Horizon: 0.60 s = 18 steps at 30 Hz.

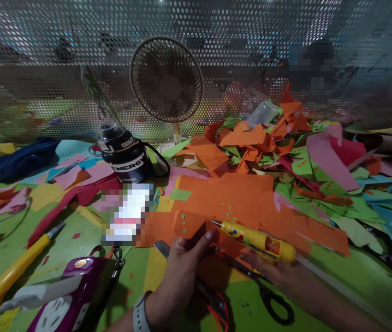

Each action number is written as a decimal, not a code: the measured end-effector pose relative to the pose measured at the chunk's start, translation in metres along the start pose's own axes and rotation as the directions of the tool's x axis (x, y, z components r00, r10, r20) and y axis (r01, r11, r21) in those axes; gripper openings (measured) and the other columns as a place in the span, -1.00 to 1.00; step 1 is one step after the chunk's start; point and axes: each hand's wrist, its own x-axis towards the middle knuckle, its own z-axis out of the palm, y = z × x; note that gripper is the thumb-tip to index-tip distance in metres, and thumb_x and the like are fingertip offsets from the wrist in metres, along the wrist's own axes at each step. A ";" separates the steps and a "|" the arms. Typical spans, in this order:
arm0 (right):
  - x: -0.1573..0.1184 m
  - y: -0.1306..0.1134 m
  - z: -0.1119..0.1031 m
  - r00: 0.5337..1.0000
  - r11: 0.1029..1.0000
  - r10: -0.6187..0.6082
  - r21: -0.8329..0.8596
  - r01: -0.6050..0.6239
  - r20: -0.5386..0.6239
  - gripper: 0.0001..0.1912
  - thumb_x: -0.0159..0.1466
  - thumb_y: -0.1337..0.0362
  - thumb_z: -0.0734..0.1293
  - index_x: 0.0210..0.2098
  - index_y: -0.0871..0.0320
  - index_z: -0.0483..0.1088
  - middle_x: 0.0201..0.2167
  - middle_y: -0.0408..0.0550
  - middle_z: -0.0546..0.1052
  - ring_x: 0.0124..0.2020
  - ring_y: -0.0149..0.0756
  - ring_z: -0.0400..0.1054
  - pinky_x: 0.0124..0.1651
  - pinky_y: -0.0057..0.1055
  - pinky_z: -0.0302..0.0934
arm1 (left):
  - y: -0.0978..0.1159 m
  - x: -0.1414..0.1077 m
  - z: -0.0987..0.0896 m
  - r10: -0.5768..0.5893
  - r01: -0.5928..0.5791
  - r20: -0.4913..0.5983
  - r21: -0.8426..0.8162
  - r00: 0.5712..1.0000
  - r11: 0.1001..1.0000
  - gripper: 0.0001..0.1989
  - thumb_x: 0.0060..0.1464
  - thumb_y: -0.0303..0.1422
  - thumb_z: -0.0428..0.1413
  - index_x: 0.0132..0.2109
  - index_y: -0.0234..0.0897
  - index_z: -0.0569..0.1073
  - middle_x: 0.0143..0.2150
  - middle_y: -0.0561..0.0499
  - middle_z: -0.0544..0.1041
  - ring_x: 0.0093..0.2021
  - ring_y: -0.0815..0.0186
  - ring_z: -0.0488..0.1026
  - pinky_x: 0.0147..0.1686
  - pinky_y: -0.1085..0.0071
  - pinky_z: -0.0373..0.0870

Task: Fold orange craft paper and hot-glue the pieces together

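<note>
Currently, the left hand (182,272) extends forward, thumb leading, at the orange paper (223,193) — fingertips partly hidden, grip indeterminable. The right hand (274,272) reaches in beneath the yellow tool (244,233), tool tip near the left thumb; this grip cannot be told either. Scraps (251,137) litter the green table (251,318) — a fan (170,87) stands behind, before a perforated screen (244,27).

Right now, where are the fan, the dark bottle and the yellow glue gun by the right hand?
Fan (170,86): head view, centre of its round front.
Dark bottle (127,165): head view, its white lettered band.
Yellow glue gun (256,238): head view, its yellow body.
</note>
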 end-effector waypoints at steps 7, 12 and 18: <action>0.010 -0.005 -0.002 0.998 0.988 0.054 0.145 -0.056 0.018 -0.56 0.31 0.41 0.14 0.02 -0.15 0.45 -0.33 -0.15 0.64 -0.75 -0.50 0.30 -0.61 -0.59 0.32 | -0.001 0.000 0.000 -0.001 0.001 -0.005 0.000 1.000 1.000 -0.76 -0.15 -0.32 0.36 -0.25 -0.24 0.62 -0.30 -0.02 0.65 -0.37 0.34 0.56 -0.31 0.47 0.52; 0.001 -0.003 0.003 0.983 0.952 0.158 0.250 -0.177 0.092 -0.58 0.30 0.42 0.16 -0.02 -0.11 0.48 -0.29 -0.10 0.62 -0.49 -0.35 0.50 -0.54 -0.54 0.42 | -0.001 0.000 -0.001 -0.001 0.001 -0.001 0.015 1.000 1.000 -0.78 -0.13 -0.32 0.35 -0.26 -0.24 0.63 -0.33 -0.02 0.65 -0.35 0.33 0.55 -0.30 0.44 0.52; -0.003 -0.014 0.015 0.966 0.937 0.259 0.237 -0.256 0.017 -0.51 0.24 0.54 0.17 -0.05 -0.11 0.50 -0.26 -0.10 0.62 -0.49 -0.31 0.52 -0.49 -0.46 0.47 | -0.001 0.000 -0.001 0.005 -0.005 -0.004 0.032 1.000 0.999 -0.80 -0.10 -0.32 0.34 -0.25 -0.22 0.63 -0.32 -0.02 0.64 -0.36 0.35 0.54 -0.28 0.46 0.51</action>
